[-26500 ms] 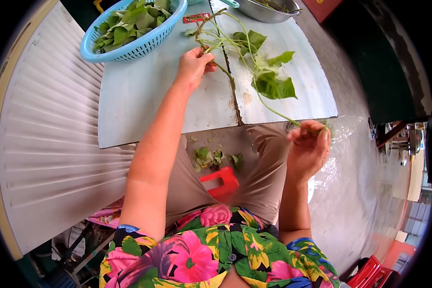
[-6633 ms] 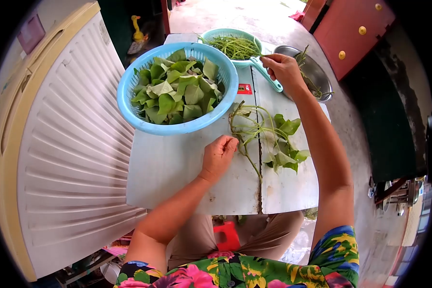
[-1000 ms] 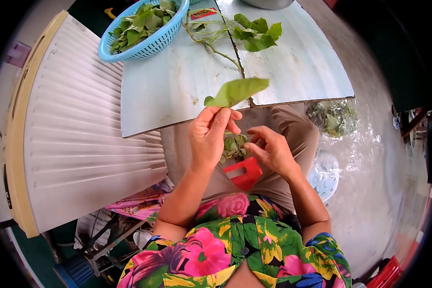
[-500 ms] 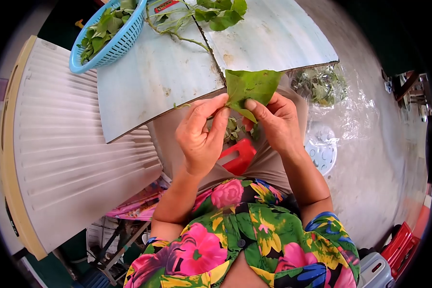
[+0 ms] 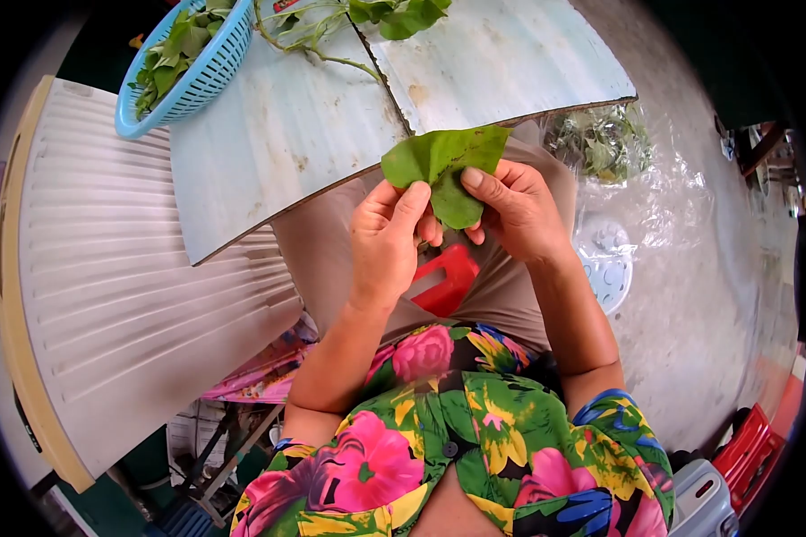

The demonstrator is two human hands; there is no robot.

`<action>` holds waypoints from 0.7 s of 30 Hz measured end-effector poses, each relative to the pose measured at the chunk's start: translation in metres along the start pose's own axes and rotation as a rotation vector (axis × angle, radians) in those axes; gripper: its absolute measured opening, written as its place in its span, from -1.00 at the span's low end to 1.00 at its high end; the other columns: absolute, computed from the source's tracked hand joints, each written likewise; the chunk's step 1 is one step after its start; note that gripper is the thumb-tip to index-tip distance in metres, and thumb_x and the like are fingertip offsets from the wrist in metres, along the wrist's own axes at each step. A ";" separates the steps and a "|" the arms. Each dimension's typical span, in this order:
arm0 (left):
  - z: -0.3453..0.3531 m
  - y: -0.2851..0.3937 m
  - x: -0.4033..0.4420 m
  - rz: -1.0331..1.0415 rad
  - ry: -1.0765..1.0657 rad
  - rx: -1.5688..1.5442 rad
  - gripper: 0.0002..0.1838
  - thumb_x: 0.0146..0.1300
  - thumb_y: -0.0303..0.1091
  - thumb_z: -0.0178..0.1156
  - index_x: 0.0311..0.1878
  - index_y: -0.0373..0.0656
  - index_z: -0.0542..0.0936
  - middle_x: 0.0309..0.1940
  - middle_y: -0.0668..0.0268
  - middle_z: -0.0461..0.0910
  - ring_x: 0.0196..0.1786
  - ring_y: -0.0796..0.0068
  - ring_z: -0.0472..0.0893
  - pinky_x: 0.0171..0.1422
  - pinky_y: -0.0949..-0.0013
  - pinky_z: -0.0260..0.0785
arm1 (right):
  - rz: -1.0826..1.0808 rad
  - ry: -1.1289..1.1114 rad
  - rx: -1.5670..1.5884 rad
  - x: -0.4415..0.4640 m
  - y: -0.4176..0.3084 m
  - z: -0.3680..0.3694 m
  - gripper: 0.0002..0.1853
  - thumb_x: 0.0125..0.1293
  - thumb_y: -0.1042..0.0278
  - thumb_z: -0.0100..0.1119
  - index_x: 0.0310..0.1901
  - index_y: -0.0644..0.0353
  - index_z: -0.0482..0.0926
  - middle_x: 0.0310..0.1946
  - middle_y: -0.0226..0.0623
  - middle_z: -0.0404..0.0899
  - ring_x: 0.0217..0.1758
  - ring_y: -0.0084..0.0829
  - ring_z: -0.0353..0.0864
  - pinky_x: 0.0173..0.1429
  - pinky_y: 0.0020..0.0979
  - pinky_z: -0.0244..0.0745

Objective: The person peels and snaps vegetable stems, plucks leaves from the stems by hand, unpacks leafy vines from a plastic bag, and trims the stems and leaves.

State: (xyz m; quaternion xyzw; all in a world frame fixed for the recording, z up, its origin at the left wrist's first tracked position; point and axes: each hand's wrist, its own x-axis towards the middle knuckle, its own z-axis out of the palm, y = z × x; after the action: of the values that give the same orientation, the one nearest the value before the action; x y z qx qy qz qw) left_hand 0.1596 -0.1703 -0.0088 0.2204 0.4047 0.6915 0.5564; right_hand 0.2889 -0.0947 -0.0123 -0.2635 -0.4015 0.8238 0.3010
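Observation:
A broad green leaf (image 5: 448, 166) is spread between my two hands, just past the table's near edge. My left hand (image 5: 392, 234) pinches its left side between thumb and fingers. On its right side, my right hand (image 5: 518, 204) grips it with the thumb on top and the fingers behind. Small dark spots mark the leaf's surface. Beyond, a leafy vine (image 5: 331, 55) lies on the pale blue table (image 5: 278, 134), partly cut off by the top of the view. A blue basket (image 5: 208, 79) of picked leaves stands at the table's left corner.
Clear plastic with leafy stems (image 5: 604, 143) lies on the floor to the right, near a patterned round item (image 5: 607, 268). A red plastic object (image 5: 448, 279) shows between my knees. The white ribbed panel (image 5: 152, 268) stands left of the table.
Since a second ago my right hand has come up and taken hold of the leaf, which is now opened flat between both hands. The view has shifted, so basket and vine appear farther up and left.

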 end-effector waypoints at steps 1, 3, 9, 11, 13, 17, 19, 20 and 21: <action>0.000 -0.001 0.000 -0.006 0.004 0.001 -0.87 0.22 -0.44 0.01 -0.26 -0.29 0.48 -0.55 0.37 0.46 -0.59 0.68 0.38 -0.50 0.60 0.27 | 0.005 0.003 0.004 0.002 0.002 -0.003 -0.78 0.22 0.27 0.05 -0.32 0.27 0.53 -0.56 -0.40 0.51 -0.63 -0.66 0.38 -0.59 -0.62 0.34; 0.002 -0.002 0.000 0.020 0.030 0.047 -0.88 0.21 -0.45 0.02 -0.26 -0.29 0.48 -0.55 0.37 0.46 -0.60 0.68 0.37 -0.50 0.60 0.29 | 0.072 -0.100 0.137 0.005 0.004 -0.010 -0.80 0.21 0.28 0.07 -0.31 0.26 0.51 -0.59 -0.38 0.49 -0.64 -0.63 0.40 -0.59 -0.62 0.33; -0.008 -0.018 0.004 0.116 0.143 0.396 -0.89 0.20 -0.45 0.05 -0.29 -0.30 0.47 -0.54 0.40 0.47 -0.59 0.71 0.39 -0.51 0.61 0.30 | 0.144 -0.173 0.212 0.016 0.033 -0.046 -0.82 0.18 0.26 0.10 -0.37 0.20 0.46 -0.62 -0.38 0.47 -0.63 -0.58 0.43 -0.55 -0.60 0.37; -0.012 -0.024 0.006 0.112 0.165 0.476 -0.88 0.19 -0.43 0.07 -0.32 -0.31 0.47 -0.56 0.40 0.47 -0.59 0.71 0.40 -0.51 0.61 0.30 | 0.187 -0.132 0.175 0.024 0.057 -0.070 -0.82 0.18 0.26 0.11 -0.41 0.19 0.45 -0.58 -0.38 0.48 -0.58 -0.58 0.44 -0.51 -0.59 0.39; -0.018 -0.031 0.008 0.109 0.186 0.558 -0.87 0.18 -0.42 0.08 -0.35 -0.31 0.47 -0.57 0.41 0.47 -0.59 0.72 0.42 -0.52 0.61 0.29 | 0.225 -0.020 0.096 0.027 0.078 -0.086 -0.83 0.16 0.26 0.13 -0.40 0.18 0.46 -0.55 -0.39 0.48 -0.54 -0.59 0.45 -0.51 -0.59 0.40; -0.032 -0.050 0.016 0.127 0.220 0.798 -0.85 0.13 -0.42 0.12 -0.44 -0.34 0.47 -0.66 0.34 0.50 -0.64 0.66 0.48 -0.54 0.57 0.30 | 0.147 0.049 -0.282 0.025 0.111 -0.100 -0.69 0.17 0.27 0.13 -0.09 0.23 0.43 -0.32 -0.42 0.48 -0.26 -0.59 0.43 -0.13 -0.53 0.37; -0.040 -0.060 0.023 0.136 0.231 0.870 -0.83 0.12 -0.42 0.12 -0.47 -0.35 0.46 -0.69 0.30 0.51 -0.65 0.62 0.50 -0.55 0.55 0.31 | 0.162 0.067 -0.217 0.024 0.106 -0.092 -0.57 0.15 0.25 0.14 0.03 0.23 0.35 -0.21 -0.43 0.45 -0.16 -0.59 0.39 -0.01 -0.51 0.28; -0.046 -0.065 0.025 0.087 0.225 0.949 -0.84 0.13 -0.42 0.11 -0.45 -0.34 0.47 -0.67 0.32 0.50 -0.64 0.65 0.48 -0.53 0.57 0.31 | 0.138 0.077 -0.071 0.025 0.105 -0.088 -0.56 0.14 0.23 0.16 0.02 0.23 0.36 -0.20 -0.43 0.44 -0.16 -0.59 0.39 -0.02 -0.53 0.29; -0.050 -0.070 0.027 0.037 0.217 1.026 -0.85 0.14 -0.43 0.09 -0.43 -0.34 0.48 -0.65 0.33 0.48 -0.62 0.67 0.46 -0.51 0.59 0.31 | 0.111 0.089 0.074 0.025 0.105 -0.086 -0.55 0.13 0.21 0.17 0.01 0.23 0.36 -0.19 -0.43 0.44 -0.15 -0.60 0.39 -0.03 -0.55 0.29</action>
State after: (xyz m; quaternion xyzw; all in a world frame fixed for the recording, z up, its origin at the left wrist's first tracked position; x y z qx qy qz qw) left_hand 0.1558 -0.1564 -0.0974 0.3989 0.7427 0.4328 0.3192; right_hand 0.2996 -0.0858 -0.1496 -0.3106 -0.3418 0.8410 0.2817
